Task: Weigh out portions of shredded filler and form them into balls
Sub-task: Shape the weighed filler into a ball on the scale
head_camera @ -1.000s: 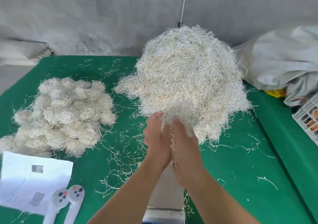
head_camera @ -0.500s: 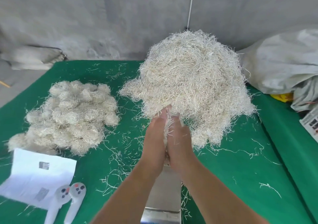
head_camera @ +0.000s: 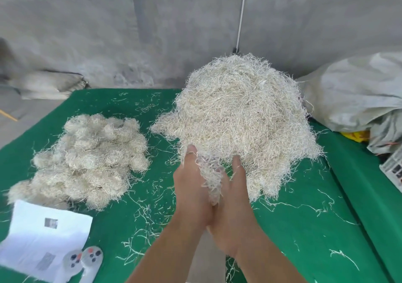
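Pale filler wad [head_camera: 210,179] | pressed between left hand [head_camera: 192,187] and right hand [head_camera: 236,197] | fingers straight, heels touching

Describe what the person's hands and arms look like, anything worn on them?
Both the left hand and the right hand are bare: no gloves, rings, watch or bracelets show. The forearms are bare too, with no sleeves in view down to the bottom edge of the picture. No markings or straps are visible.

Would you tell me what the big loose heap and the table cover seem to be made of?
The heap looks like pale, dry shredded fibre, perhaps paper or plant material: thin, curly, matte strands. The table cover looks like green felt or similar cloth: flat, matte, with no visible weave.
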### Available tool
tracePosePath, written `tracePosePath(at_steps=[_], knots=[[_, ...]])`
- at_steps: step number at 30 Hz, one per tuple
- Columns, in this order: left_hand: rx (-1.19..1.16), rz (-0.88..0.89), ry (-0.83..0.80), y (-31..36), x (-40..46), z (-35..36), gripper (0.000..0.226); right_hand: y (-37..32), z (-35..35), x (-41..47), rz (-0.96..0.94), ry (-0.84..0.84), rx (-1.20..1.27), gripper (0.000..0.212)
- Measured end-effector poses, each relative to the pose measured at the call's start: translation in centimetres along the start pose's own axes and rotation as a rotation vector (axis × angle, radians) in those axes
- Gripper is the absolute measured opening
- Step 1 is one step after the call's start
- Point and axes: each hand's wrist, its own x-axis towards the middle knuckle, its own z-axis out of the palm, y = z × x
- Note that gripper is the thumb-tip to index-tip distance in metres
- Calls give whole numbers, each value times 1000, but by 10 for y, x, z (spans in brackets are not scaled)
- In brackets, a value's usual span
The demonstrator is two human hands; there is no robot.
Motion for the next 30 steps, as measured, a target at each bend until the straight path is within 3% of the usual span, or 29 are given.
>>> tracePosePath(at_steps=[4, 7, 10, 14, 17, 19, 21, 23, 26, 28, 30], knots=[[199, 223, -180, -9, -10, 3, 40, -13, 5, 11, -77, 116, -262, 28], [552, 385, -186, -20, -4, -3, 80, -17, 5, 16, -96, 202, -236, 24], [665, 476, -185, -22, -2, -3, 56, -19, 5, 17, -107, 235, -200, 19], [788, 497, -316, -22, 2, -18, 57, -24, 1, 20, -201, 200, -223, 28], [679, 359, -425, -20, -5, -23, 67, -27, 0, 19, -269, 135, -259, 42], [478, 256, -401, -17, -20, -14, 67, -28, -1, 22, -292, 161, -231, 42], [126, 24, -306, -14, -30, -5, 85, -28, -1, 27, -283, 177, -179, 47], [-127, -261, -352, -10, -31, -4, 94, -21, 2, 28, -287, 173, -190, 50], [-127, -449, -441, 4, -17, -12, 59, -4, 1, 31, -505, 198, -594, 40], [-80, -422, -362, 7, -9, -12, 57, 8, 0, 32, -839, 216, -850, 33], [-89, -340, -310, 7, -7, -8, 43, 8, -10, 40, -962, 353, -1044, 45]])
